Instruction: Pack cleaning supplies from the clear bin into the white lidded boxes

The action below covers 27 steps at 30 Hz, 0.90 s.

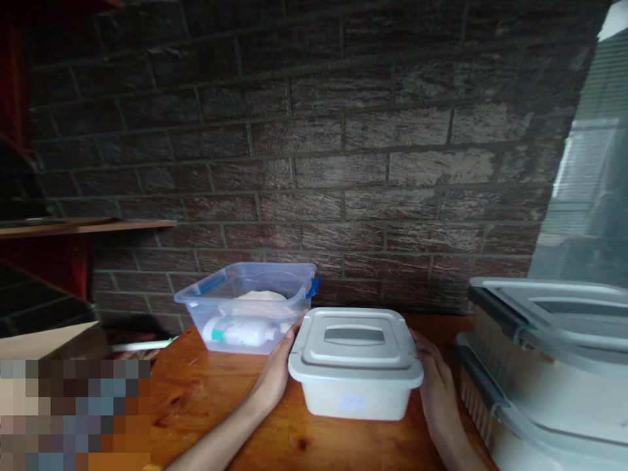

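A white storage box (pixel 357 398) with a light grey lid (pixel 360 356) and a darker grey handle panel (pixel 354 335) stands on the wooden table. My left hand (pixel 280 366) is against its left side, with the fingers reaching toward the back. On the opposite side my right hand (pixel 434 369) presses along the box, its fingertips partly hidden behind the lid's edge. Between them they hold the box, and its lid appears closed. Just behind my left hand sits a clear bluish plastic bin (pixel 289 307) without a lid. Inside it lie a white bottle (pixel 240 330) and something whitish (pixel 262 296).
Two larger lidded bins are stacked at the right, an upper bin (pixel 564 373) on a lower bin (pixel 530 438). A dark brick wall (pixel 318 163) rises behind the table (pixel 196 405). Shelves (pixel 122 226) and a cardboard box (pixel 53 340) are at the left.
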{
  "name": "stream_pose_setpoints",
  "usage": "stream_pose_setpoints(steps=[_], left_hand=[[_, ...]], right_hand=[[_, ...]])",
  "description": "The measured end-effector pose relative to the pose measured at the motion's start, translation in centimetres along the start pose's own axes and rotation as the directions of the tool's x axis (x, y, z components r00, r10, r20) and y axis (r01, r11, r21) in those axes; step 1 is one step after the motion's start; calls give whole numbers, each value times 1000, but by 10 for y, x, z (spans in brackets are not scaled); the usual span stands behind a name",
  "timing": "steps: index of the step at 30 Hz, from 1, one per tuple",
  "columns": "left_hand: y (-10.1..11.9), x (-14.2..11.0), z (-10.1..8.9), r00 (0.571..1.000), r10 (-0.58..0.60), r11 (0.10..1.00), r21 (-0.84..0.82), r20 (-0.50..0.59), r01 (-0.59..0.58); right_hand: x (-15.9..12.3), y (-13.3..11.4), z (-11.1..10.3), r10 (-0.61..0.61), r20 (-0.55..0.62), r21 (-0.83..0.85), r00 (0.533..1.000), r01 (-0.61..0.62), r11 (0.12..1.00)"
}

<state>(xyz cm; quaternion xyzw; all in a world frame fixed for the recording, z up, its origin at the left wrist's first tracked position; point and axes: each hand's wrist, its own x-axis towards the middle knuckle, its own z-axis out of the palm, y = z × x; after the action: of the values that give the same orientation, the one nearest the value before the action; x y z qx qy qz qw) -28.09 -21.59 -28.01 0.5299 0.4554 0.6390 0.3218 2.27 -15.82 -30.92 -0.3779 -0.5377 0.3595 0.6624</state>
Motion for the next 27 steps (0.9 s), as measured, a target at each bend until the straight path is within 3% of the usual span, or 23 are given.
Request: stream_pose_setpoints(steps=[11,13,15,20,23,27], left_hand=[[15,-6,-15,999,-13,942,335,50,-4],[22,-12,-16,997,44,910,410,56,-63],[30,-18,-18,982,121,852,492,147,-178],[43,-26,-25,896,165,735,555,413,-391],[42,-25,-28,877,139,735,545,460,-403],[40,-23,-27,877,135,733,549,461,-402]], right_hand=[[3,-1,-3,-16,-5,-87,1000,15,996],[2,-3,-3,-19,-13,-86,1000,18,996],[1,-6,-3,-79,-4,-108,997,78,991],[1,-20,-8,-306,160,-354,938,344,870],[1,-28,-12,-308,275,-477,911,407,779],[-1,-35,-15,-287,333,-526,898,430,734]])
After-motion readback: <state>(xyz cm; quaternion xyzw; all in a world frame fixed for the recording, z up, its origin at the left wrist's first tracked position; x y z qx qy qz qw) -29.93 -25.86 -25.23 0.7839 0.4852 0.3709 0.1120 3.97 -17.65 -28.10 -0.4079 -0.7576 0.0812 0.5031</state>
